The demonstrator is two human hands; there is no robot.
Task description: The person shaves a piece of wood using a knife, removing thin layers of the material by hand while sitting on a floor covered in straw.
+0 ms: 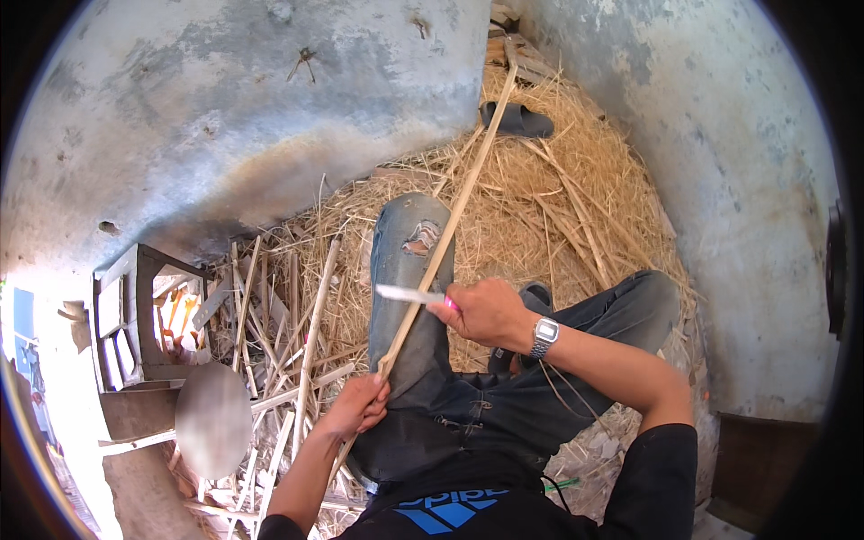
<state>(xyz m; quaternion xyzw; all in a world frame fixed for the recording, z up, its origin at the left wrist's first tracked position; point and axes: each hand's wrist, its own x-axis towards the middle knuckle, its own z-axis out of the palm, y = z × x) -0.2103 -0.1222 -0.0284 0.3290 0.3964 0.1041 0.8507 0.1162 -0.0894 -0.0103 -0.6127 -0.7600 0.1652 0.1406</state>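
Note:
A long, pale strip of split bamboo or wood [468, 184] runs slantwise from my lap up toward the far wall, across my bent left knee. Near its lower end, my left hand [360, 405] is closed around the strip. My right hand [486, 310] grips a knife [409, 294] by its pink handle. The knife's light blade points left and lies across the strip, over my left thigh; whether it touches the strip is hard to tell. On my right wrist sits a silver watch [544, 337].
Straw and shavings [576, 162] cover the floor, with loose strips [310, 333] scattered to my left. A dark sandal [516, 119] lies at the far end. Bare walls [342, 81] rise ahead and to the right. A wooden frame [135, 315] stands at the left.

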